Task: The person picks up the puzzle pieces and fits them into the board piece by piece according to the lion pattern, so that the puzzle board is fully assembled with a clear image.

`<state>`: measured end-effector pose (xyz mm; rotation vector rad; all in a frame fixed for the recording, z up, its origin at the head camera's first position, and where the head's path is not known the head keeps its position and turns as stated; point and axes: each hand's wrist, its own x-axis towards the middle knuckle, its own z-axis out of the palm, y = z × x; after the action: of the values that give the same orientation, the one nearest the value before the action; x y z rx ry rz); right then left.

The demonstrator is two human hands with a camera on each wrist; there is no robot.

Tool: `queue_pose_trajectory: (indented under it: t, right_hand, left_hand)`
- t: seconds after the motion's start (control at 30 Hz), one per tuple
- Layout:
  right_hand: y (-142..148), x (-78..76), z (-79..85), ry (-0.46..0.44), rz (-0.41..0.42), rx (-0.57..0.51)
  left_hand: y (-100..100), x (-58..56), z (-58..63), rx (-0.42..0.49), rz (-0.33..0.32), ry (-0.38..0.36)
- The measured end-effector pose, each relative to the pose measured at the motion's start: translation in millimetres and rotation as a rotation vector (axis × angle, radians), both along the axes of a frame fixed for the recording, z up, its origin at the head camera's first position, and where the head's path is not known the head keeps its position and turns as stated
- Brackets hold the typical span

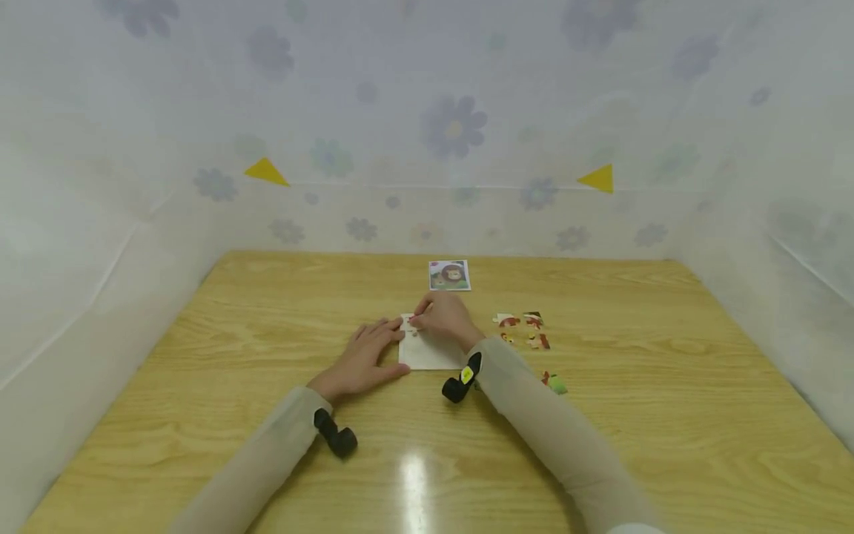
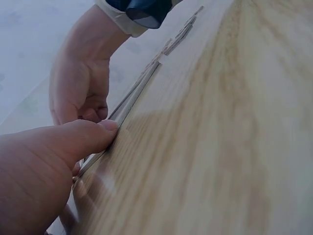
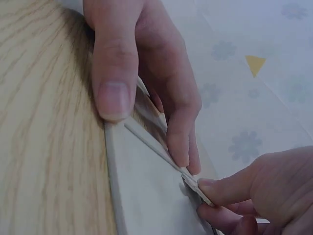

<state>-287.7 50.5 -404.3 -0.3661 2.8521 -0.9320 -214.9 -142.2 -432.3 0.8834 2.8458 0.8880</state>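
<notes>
A square white puzzle board (image 1: 427,357) lies flat on the table in the head view. My left hand (image 1: 363,357) rests along its left side, with the thumb at the near corner and the fingertips at the far one. Between thumb and forefinger, my right hand (image 1: 445,320) pinches a thin jigsaw piece (image 3: 196,186) over the board's far left part, close to the left fingertips. In the right wrist view the piece stands tilted and its picture is hidden. The right hand and wrist cover much of the board in the head view.
Several loose jigsaw pieces (image 1: 507,320) lie to the right of the board, and a green and red piece (image 1: 555,383) is partly behind the right sleeve. A picture card (image 1: 450,275) lies beyond the board. A flowered curtain (image 1: 454,215) hangs along the wooden table's (image 1: 300,297) far edge.
</notes>
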Motion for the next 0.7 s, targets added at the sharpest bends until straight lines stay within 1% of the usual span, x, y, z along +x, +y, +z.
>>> queue_pose_trajectory:
  t: [0.13, 0.23, 0.33, 0.4, 0.53, 0.7]
  right_hand:
    - [-7.6, -1.3, 4.9, -0.013, -0.015, 0.045]
    - [-10.8, -0.4, 6.8, 0.003, -0.052, 0.075]
    - [-10.5, 1.8, 5.4, 0.024, -0.098, 0.086]
    - [-9.0, 3.1, 2.4, 0.03, -0.11, 0.087]
    - [-3.0, 3.8, -4.7, 0.029, -0.072, 0.045]
    - [9.8, 2.3, -5.1, -0.039, 0.028, -0.098]
  left_hand:
    - [-0.7, -1.2, 0.2, -0.002, -0.004, 0.017]
    - [-1.0, -1.9, 0.9, -0.004, 0.0, 0.033]
    - [-0.5, -3.0, 1.2, -0.009, 0.001, 0.039]
    - [0.1, -3.3, 1.0, -0.008, -0.002, 0.029]
    - [2.0, -2.8, 0.2, -0.004, -0.008, 0.013]
    - [3.4, -2.7, -0.4, 0.002, -0.009, 0.008]
